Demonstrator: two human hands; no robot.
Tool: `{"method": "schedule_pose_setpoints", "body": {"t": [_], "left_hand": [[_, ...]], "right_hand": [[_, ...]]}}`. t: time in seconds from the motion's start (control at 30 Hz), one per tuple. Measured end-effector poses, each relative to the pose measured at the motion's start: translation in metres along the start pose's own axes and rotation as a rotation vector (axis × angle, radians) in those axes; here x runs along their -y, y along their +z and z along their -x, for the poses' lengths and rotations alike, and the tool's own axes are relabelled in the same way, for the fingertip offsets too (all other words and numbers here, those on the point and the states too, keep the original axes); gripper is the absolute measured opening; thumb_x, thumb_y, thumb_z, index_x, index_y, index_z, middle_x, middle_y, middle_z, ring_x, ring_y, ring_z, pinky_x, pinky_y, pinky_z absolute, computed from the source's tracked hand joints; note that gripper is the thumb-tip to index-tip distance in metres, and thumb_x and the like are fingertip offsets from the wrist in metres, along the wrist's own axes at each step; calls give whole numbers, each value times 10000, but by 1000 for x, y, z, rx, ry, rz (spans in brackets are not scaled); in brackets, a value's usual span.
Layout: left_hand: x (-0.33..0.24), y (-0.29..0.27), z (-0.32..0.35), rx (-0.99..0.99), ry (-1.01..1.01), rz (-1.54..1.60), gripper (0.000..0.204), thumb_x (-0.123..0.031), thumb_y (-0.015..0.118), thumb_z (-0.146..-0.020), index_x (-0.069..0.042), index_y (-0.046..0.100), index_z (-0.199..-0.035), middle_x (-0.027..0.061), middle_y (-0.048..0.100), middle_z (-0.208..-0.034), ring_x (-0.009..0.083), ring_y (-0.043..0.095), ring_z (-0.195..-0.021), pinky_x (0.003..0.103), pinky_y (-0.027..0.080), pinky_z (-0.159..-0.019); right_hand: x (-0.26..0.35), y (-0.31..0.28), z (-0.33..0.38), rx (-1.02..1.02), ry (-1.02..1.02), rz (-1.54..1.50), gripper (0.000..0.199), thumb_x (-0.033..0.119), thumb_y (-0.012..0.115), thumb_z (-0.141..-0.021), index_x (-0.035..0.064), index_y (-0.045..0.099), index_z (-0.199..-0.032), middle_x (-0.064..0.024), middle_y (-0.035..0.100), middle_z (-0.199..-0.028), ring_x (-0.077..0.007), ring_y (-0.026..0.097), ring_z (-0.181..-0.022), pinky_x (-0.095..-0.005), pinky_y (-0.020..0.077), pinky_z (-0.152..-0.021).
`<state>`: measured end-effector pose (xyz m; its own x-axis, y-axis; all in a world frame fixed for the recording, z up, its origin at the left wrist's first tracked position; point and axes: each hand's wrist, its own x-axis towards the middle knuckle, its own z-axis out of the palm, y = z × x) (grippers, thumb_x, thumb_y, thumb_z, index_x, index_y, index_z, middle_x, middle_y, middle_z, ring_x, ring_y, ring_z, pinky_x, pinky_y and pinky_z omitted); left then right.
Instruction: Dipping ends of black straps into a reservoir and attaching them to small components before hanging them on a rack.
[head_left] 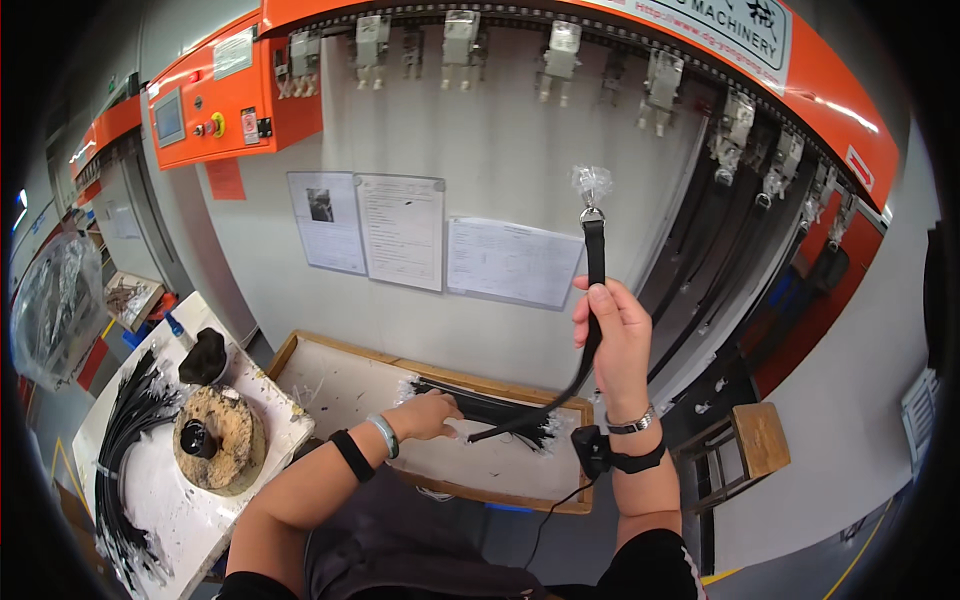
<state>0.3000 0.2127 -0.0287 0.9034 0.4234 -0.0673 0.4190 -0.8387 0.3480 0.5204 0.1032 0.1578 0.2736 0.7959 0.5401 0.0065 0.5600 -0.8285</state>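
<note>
My right hand (617,325) is raised in front of the grey panel, its fingers closed round a black strap (596,250). At the strap's upper end are a metal ring (592,214) and a crumpled clear plastic wrap (591,182). Below the hand the strap curves down and left, its lower end close to my left hand (425,416). That hand is low over a bundle of black straps (490,408), fingers curled together; what they pinch is too small to make out. The bundle lies in a wood-framed tray (340,365), clear wrapping at its ends.
Metal clips (562,50) hang from a chain under the orange machine beam; several at the right carry straps. An orange control box (215,100) is at upper left. On the white table (290,425) are more straps (115,450) and a round, worn block (240,440). A wooden stool (760,440) stands right.
</note>
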Motion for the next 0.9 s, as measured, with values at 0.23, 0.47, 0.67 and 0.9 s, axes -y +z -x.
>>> {"method": "schedule_pose_setpoints", "body": {"t": [0.23,0.47,0.67,0.9], "left_hand": [[-29,-97,-13,-176,-200,45,403,-298,645,-776,-40,608,-1083,142,606,-1025,300,554,-957,352,439,-852],[-140,-245,-19,-566,36,642,336,-245,528,-891,7,591,-1103,60,638,-895,110,552,-847,249,437,-800],[-180,-310,-70,-730,263,594,384,-272,487,-909,4,536,-1171,96,603,-1046,146,530,-986,269,403,-871],[-198,-340,-123,-796,105,518,490,-387,498,-884,-8,516,-1193,133,552,-1138,203,474,-1109,340,343,-954]], "right_hand": [[-12,4,13,-136,14,-164,261,179,485,-921,-51,570,-1011,-23,536,-680,-70,476,-544,-203,407,-482],[-12,-30,9,-316,-67,-51,252,160,487,-917,-58,583,-999,-28,557,-684,-65,488,-540,-206,416,-472],[-14,-19,-18,-316,-173,0,272,178,485,-923,-56,586,-1018,-28,562,-694,-59,490,-547,-195,422,-476],[-22,-1,-47,-368,-217,-5,270,189,504,-917,-33,595,-1042,-29,582,-716,-51,504,-565,-185,426,-483]]}}
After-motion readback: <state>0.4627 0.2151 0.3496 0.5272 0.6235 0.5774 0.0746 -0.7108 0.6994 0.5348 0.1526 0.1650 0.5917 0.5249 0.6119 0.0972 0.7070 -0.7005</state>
